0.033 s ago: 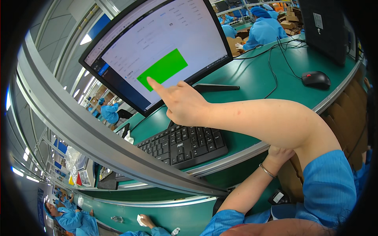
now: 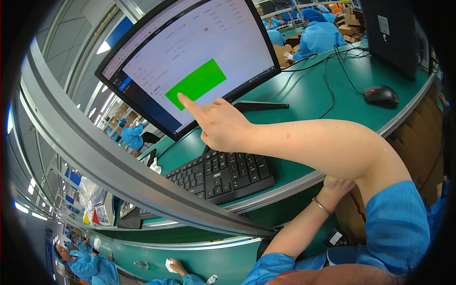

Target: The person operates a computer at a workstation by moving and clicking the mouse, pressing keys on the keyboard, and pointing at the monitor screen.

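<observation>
My right hand [image 2: 223,123] reaches across in front of a monitor [image 2: 156,66] with its index finger stretched out. The other fingers are curled, and no object shows in them. That fingertip lies over the lower left part of a green rectangle [image 2: 202,80] on the white screen; whether it touches the glass, I cannot tell. Below the hand is a black keyboard [image 2: 223,178], partly covered by it. My left hand [image 2: 338,184], with a metal bangle at the wrist, is bent up under my right elbow, its fingers mostly hidden behind the arm.
A grey metal post [image 2: 118,168] curves across the left side. On the green table [image 2: 304,111] are a black mouse [image 2: 381,96], loose cables and a second monitor [image 2: 390,38] seen from behind. A black scanner-like device [image 2: 336,237] lies below. Co-workers in blue [image 2: 316,38] sit beyond.
</observation>
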